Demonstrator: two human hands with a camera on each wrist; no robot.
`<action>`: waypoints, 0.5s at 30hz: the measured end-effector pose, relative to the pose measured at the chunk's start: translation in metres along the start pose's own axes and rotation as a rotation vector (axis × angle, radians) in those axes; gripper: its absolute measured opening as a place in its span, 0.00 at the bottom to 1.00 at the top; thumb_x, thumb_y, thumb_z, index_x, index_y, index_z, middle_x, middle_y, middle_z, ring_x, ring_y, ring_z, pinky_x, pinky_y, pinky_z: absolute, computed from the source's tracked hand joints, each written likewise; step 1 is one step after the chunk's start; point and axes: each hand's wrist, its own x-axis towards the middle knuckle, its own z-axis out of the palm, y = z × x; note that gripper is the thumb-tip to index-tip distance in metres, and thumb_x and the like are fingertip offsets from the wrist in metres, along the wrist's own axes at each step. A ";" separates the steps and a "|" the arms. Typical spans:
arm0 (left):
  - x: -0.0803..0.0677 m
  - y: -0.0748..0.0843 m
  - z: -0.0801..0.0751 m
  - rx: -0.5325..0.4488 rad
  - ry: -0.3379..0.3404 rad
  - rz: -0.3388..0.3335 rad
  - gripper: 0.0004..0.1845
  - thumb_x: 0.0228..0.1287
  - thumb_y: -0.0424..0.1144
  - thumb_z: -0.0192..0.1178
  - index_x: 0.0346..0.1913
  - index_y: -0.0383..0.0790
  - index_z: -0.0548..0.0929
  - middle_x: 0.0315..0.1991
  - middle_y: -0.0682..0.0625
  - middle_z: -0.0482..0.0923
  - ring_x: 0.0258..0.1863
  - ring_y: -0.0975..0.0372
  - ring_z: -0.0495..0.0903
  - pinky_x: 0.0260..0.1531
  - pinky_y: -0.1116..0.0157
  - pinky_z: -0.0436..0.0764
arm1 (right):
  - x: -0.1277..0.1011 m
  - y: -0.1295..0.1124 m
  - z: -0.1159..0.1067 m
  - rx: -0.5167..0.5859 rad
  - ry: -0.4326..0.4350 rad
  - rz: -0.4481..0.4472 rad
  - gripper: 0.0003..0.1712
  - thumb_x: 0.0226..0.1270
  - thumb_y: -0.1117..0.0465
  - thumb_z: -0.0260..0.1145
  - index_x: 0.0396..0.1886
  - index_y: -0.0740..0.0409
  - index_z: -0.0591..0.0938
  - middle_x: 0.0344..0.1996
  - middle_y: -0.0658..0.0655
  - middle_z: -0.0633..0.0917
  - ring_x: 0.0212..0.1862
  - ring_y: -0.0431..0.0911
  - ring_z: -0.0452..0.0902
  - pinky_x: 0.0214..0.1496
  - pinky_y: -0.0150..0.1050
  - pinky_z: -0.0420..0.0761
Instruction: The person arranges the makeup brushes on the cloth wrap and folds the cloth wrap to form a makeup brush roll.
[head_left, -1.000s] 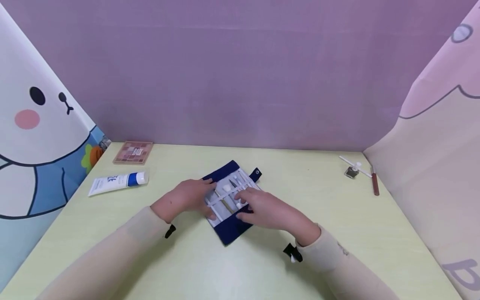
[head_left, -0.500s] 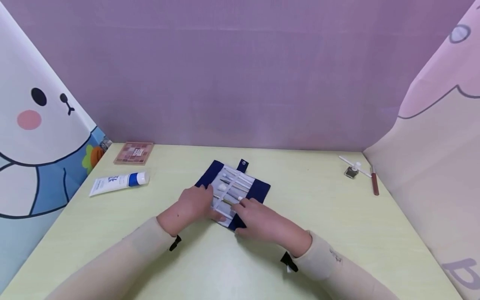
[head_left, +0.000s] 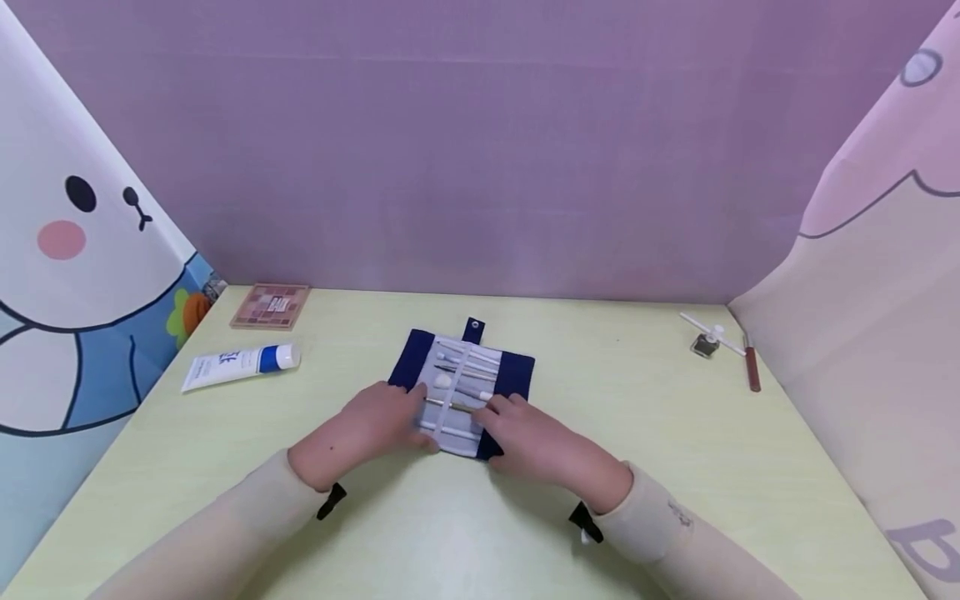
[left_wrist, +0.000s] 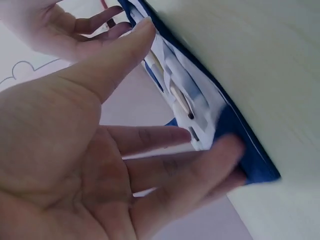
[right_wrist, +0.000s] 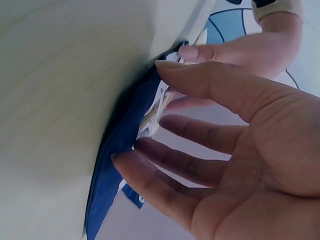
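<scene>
A white tube [head_left: 238, 365] with a blue cap is lying at the far left of the worktop [head_left: 675, 450], with a pink palette [head_left: 269, 306] just beyond it. Far right, a small bottle [head_left: 705, 343] and a brown stick [head_left: 751, 369] are sitting near the pink curtain [head_left: 885, 333]. Nothing is blocking the middle. There a dark blue pouch [head_left: 517, 374] is lying unrolled, showing a pale inner panel with slim brushes tucked under straps. The left hand [head_left: 375, 421] and right hand [head_left: 528, 433] are resting on its near edge, fingers straight, grasping nothing.
</scene>
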 end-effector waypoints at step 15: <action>-0.018 -0.022 0.003 -0.060 -0.060 0.146 0.30 0.65 0.47 0.77 0.66 0.35 0.85 0.68 0.36 0.82 0.68 0.42 0.80 0.70 0.45 0.81 | -0.015 0.030 0.002 0.036 0.017 -0.054 0.29 0.65 0.63 0.79 0.65 0.58 0.82 0.62 0.57 0.83 0.63 0.52 0.78 0.67 0.48 0.84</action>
